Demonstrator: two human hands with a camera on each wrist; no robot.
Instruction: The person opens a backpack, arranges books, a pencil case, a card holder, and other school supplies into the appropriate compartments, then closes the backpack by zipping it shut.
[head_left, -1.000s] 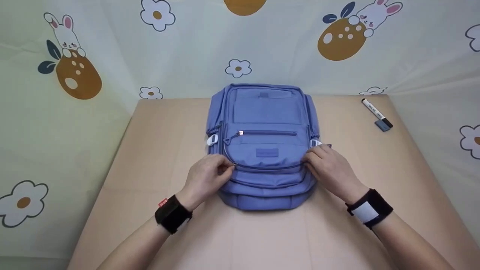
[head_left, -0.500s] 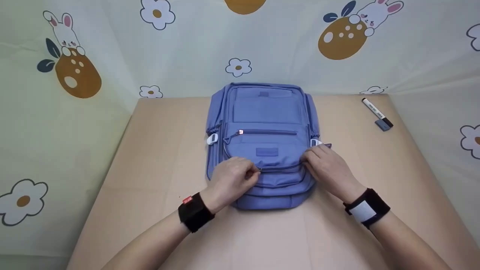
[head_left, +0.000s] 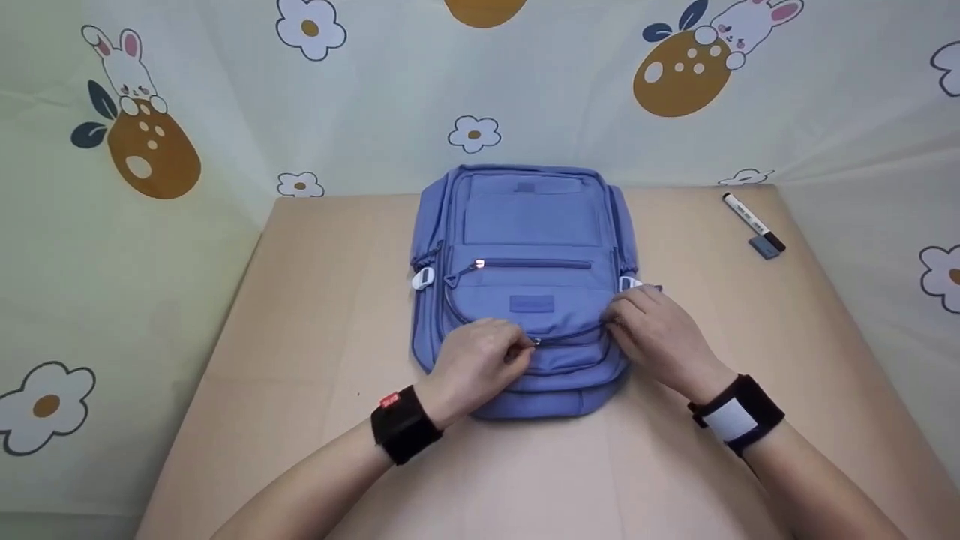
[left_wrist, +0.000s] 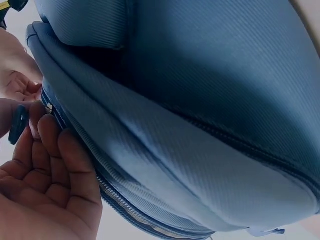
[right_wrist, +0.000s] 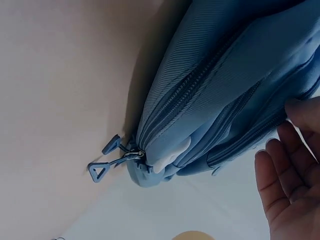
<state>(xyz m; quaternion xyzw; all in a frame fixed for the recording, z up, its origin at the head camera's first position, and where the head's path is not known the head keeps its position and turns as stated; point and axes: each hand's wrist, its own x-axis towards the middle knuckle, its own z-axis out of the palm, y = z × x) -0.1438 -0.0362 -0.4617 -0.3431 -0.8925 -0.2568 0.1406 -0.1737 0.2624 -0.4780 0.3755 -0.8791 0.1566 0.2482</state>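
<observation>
A blue backpack (head_left: 532, 217) lies on its back on the table, front pockets facing up. My left hand (head_left: 480, 367) pinches the zipper pull of the curved front pocket, near the middle of its lower edge. The left wrist view shows the metal slider (left_wrist: 48, 108) at the fingertips and the dark pull tab (left_wrist: 19, 124) between thumb and fingers. With thumb and fingertips, my right hand (head_left: 664, 330) grips the fabric beside the same zipper, at the pocket's right corner. Two more zipper pulls (right_wrist: 100, 171) hang at the bag's side in the right wrist view.
A white-and-black marker (head_left: 746, 215) and a small grey-blue block (head_left: 765, 247) lie at the table's back right. Printed cloth (head_left: 375, 97) walls the table (head_left: 315, 300) at the back and sides. White buckles (head_left: 424, 278) sit on the bag's sides.
My left hand has moved rightward along the pocket's lower edge, taking the zipper slider from the left corner to the middle. The right hand holds the same spot.
</observation>
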